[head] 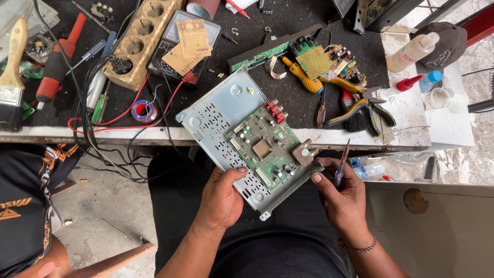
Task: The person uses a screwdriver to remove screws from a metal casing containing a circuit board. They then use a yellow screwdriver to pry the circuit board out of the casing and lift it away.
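A grey perforated metal chassis (216, 116) with a green circuit board (265, 146) mounted in it rests tilted against the bench edge over my lap. My left hand (221, 198) grips the chassis's near edge, thumb on the metal beside the board. My right hand (342, 195) steadies the chassis's right corner with its thumb while it holds a small screwdriver (341, 164) with a clear blue handle, tip pointing up. Red jacks (275, 110) line the board's far edge.
The black-topped bench (288, 87) carries pliers (363, 110), a yellow-handled screwdriver (302, 74), loose circuit boards (314, 59), a beige power strip (139, 44), a solder spool (144, 110), a paintbrush (11, 72), bottles (411, 51) and tangled cables. Another person's dark shirt (23, 206) shows at the left.
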